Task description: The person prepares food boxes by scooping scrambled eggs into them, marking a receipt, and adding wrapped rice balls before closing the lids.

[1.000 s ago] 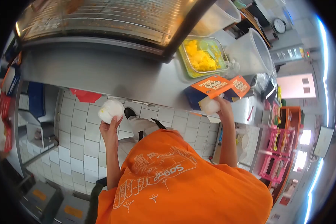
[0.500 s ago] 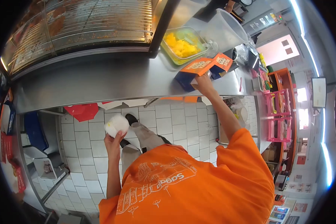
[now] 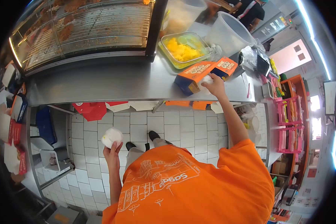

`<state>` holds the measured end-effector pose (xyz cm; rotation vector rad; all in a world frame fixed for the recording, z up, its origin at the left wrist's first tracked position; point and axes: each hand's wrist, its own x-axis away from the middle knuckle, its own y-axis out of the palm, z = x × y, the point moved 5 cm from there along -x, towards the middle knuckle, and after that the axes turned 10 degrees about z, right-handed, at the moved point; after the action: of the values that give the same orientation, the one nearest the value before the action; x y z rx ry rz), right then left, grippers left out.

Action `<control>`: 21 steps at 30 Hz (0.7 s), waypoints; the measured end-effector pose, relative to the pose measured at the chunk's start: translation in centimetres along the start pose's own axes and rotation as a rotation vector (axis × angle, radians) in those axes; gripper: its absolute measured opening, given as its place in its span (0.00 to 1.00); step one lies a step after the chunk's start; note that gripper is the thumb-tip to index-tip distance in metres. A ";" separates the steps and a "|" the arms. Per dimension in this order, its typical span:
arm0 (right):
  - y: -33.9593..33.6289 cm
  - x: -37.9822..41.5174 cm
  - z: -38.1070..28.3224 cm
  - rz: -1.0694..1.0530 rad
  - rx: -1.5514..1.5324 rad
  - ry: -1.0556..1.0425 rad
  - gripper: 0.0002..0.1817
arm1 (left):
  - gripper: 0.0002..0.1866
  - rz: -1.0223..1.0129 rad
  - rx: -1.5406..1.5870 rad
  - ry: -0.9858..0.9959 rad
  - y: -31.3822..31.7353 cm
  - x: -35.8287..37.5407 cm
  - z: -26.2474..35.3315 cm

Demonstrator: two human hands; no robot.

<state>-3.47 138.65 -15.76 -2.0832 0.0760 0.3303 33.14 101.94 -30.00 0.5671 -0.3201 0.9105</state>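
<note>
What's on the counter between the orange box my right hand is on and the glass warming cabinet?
Head view: that stretch of steel counter between the orange box under the right hand and the warming cabinet is bare.

Bright indoor light, glaring strips at right, heavy fisheye warp, dark corners

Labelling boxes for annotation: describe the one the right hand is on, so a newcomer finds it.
On the steel counter, below the tub of yellow food, two orange boxes lie together. It is the nearer, larger orange-and-blue box, the one under the right hand.
</note>
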 end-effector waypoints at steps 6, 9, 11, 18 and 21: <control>0.3 -0.2 4.8 -0.336 -0.412 0.430 0.23 | 0.20 -0.025 0.045 0.049 8.8 1.6 -0.5; 0.9 1.0 6.3 -0.403 -0.663 0.609 0.30 | 0.20 -0.077 0.074 0.075 12.3 2.0 -1.6; 1.3 2.2 6.5 -0.440 -0.761 0.662 0.30 | 0.20 -0.212 0.039 0.078 15.6 2.8 -2.6; -1.2 0.7 5.8 -0.257 -0.616 0.211 0.24 | 0.22 -0.654 -0.449 0.149 30.7 6.3 -6.5; -2.9 -0.7 4.4 -0.200 -0.495 -0.041 0.26 | 0.22 -0.633 -0.234 -0.248 33.9 6.2 -8.3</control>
<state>-4.46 143.81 -15.24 -2.5458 -0.2623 0.2889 9.33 127.15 -22.65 0.5187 -0.4307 0.1874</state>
